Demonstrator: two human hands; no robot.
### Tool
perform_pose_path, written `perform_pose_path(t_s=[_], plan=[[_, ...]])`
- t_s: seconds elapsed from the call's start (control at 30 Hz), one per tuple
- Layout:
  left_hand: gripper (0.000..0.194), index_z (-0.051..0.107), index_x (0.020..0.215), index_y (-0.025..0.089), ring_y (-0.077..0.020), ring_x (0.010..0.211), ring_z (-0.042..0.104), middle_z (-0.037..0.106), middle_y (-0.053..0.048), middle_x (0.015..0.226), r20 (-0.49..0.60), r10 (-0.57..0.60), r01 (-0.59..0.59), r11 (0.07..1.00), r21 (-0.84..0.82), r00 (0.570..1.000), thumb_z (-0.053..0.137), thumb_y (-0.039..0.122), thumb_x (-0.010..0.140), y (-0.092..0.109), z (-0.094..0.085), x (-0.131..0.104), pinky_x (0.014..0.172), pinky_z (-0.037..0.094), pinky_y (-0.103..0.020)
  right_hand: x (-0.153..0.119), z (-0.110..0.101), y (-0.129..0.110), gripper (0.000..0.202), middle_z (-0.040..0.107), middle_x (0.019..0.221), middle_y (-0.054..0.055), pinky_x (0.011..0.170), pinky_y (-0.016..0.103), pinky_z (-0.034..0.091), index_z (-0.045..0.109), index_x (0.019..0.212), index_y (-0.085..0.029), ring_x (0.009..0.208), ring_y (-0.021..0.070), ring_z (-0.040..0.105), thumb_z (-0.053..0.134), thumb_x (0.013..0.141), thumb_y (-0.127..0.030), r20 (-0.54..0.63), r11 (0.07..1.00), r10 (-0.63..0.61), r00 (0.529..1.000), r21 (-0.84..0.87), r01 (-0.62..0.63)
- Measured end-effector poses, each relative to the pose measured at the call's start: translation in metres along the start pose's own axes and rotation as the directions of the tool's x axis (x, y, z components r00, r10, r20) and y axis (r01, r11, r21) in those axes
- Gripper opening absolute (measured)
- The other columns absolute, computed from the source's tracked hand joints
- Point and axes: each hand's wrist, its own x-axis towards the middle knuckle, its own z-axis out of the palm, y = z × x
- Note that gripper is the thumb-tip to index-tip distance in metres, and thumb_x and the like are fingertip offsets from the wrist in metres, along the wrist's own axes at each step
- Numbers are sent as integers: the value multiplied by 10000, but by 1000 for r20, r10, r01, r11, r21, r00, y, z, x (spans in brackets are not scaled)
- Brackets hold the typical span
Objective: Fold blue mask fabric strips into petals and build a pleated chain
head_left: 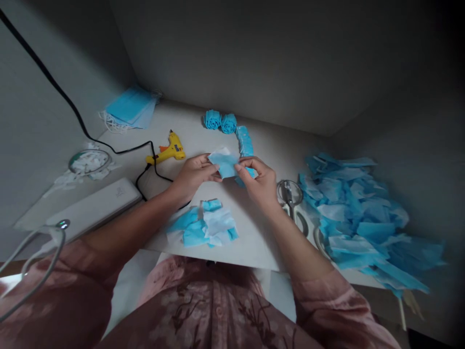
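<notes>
Over the middle of the white table point(257, 242), a small light blue fabric piece point(225, 162) is stretched between both hands. My left hand point(199, 172) pinches its left side between thumb and fingers. The right edge is pinched by my right hand point(256, 177). Behind the hands lie two rolled blue rosettes point(220, 121) and a row of folded blue pieces point(244, 140), partly hidden by my right hand. Several loose blue and white scraps point(207, 225) rest near the front edge, below my hands.
A yellow glue gun point(169, 149) with a black cord, a stack of blue masks point(131, 106), a dish of white bits point(89, 161) and a white power bank point(98, 206) are at left. Scissors point(290, 198) and a large blue scrap pile point(356, 213) lie at right.
</notes>
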Motion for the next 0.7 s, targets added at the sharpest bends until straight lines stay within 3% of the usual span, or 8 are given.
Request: perform_pose_path(t_s=[0.2,0.3,0.4,0.47,0.57,0.63,0.7], plan=[[335,681,967,158,-149,717,670,722,-33,812,34,1,-4,995,100,999,773,358,715,7,2,-1,698,565,-296,4,-9,-1,257,737,961,32,903,342,468,650,777,-228,929,198,656,639,914,-446,40,999,23,999,-29,-22],[366,682,1016,159,-158,710,681,729,-36,799,77,-4,-5,993,119,997,770,353,719,10,1,-1,678,562,-291,7,-12,4,289,713,862,16,823,314,458,646,766,-216,831,174,629,647,901,-472,52,999,51,997,-18,-50],[358,696,1025,150,-153,685,680,741,-44,796,114,-16,2,993,122,993,763,351,736,11,0,0,675,560,-287,9,-12,13,394,608,675,-23,681,282,428,615,712,-204,663,134,537,663,857,-568,119,983,153,981,79,-163],[349,708,1006,144,-144,662,670,746,-48,804,116,-23,9,993,120,993,769,353,733,11,-1,0,666,552,-281,11,-12,16,452,592,661,-29,646,270,432,627,728,-203,646,127,524,681,804,-645,160,955,220,962,165,-246],[371,717,1009,140,-139,648,659,753,-54,827,101,-19,8,994,110,995,784,354,714,11,-1,0,659,546,-280,10,-14,12,531,729,960,30,781,297,518,715,1038,-228,895,178,650,693,771,-686,176,892,305,936,291,-346],[382,717,1034,141,-138,641,657,751,-52,815,117,-26,12,993,118,993,780,354,723,11,0,0,667,546,-284,9,-14,8,650,714,1221,70,879,337,541,664,1272,-262,1092,217,657,686,782,-688,231,840,358,905,342,-420],[387,714,1054,148,-139,632,660,747,-45,792,149,-44,24,991,130,988,774,360,736,9,0,-1,672,545,-286,7,-12,5,713,682,1320,97,888,361,558,632,1348,-257,1139,238,656,686,783,-688,280,832,355,892,339,-438]])
